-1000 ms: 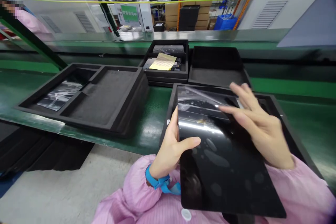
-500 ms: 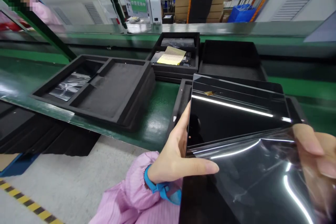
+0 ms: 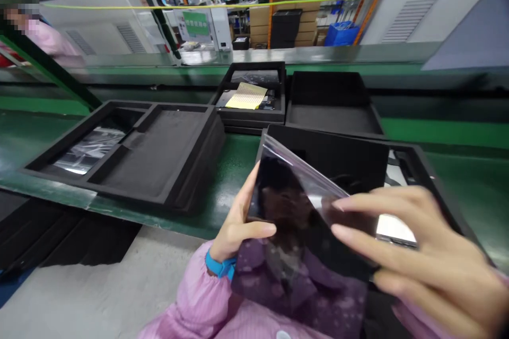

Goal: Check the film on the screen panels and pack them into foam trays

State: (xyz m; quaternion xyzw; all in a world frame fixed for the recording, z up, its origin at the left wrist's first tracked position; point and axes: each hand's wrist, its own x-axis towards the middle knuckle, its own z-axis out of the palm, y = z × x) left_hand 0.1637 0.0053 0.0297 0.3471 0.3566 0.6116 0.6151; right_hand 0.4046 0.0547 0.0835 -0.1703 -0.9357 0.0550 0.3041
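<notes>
1. Since half a second earlier, the right hand (image 3: 417, 249) had been brought inward from the right edge of the dark panel (image 3: 294, 275) to its middle, and the edge of the clear film (image 3: 316, 200) had been shifted to a diagonal from the panel's upper left corner.
2. By the left hand (image 3: 234, 228), the panel was held at its left edge, the thumb laid on the near face and the fingers tucked behind; that grip was closed around the edge.
3. By the right hand, the film was touched with two fingertips beside its diagonal edge, the fingers slightly spread; whether it was pinched could not be told.
4. The panel was held tilted toward the wearer, just in front of the near tray (image 3: 435, 190), in which a white piece (image 3: 395, 229) was partly seen.
5. On the green worktop (image 3: 222, 212), the divided tray (image 3: 194, 169) was set to the left, with a glossy sheet (image 3: 89, 151) in its left compartment.
6. Farther back, yellow paper (image 3: 247, 95) was seen resting in the rear tray (image 3: 250, 114), beside which another black tray (image 3: 330, 115) was placed.
</notes>
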